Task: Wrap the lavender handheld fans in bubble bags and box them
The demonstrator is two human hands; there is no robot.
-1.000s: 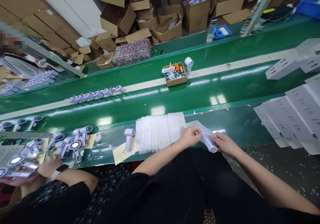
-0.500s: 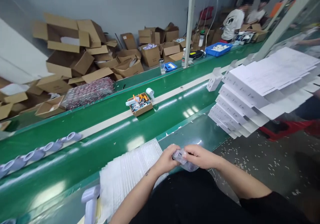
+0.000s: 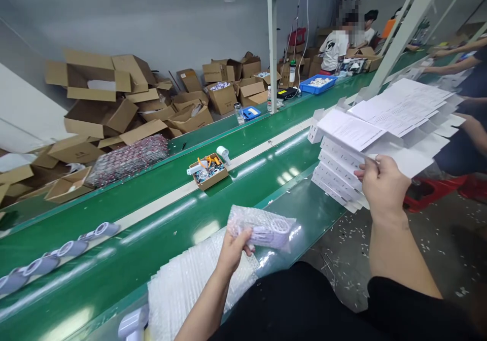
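My left hand (image 3: 233, 252) grips one end of a clear bubble-wrap bag (image 3: 264, 227) with a lilac device inside; its exact kind is blurred by the wrap. Over at the right, my right hand (image 3: 386, 186) is closed on the edge of a white paper box (image 3: 350, 127) at the top of a stack of similar boxes (image 3: 333, 178). Printed sheets (image 3: 407, 105) lie on that stack. Below my left hand, a fanned pile of bubble-wrap bags (image 3: 186, 282) covers the near edge of the bench. A lilac device (image 3: 133, 323) lies beside the pile.
Several lilac devices (image 3: 72, 248) line the green conveyor (image 3: 160, 249). A small carton of parts (image 3: 209, 173) sits on its middle strip. Cardboard boxes (image 3: 101, 102) crowd the far wall. A metal post (image 3: 273, 52) rises beyond, and co-workers (image 3: 335, 49) sit at the back right.
My right hand has left the bag and moved right to the white boxes, taking hold of one. My left hand now holds the bag alone, stretched out over the bench. The view has shifted slightly.
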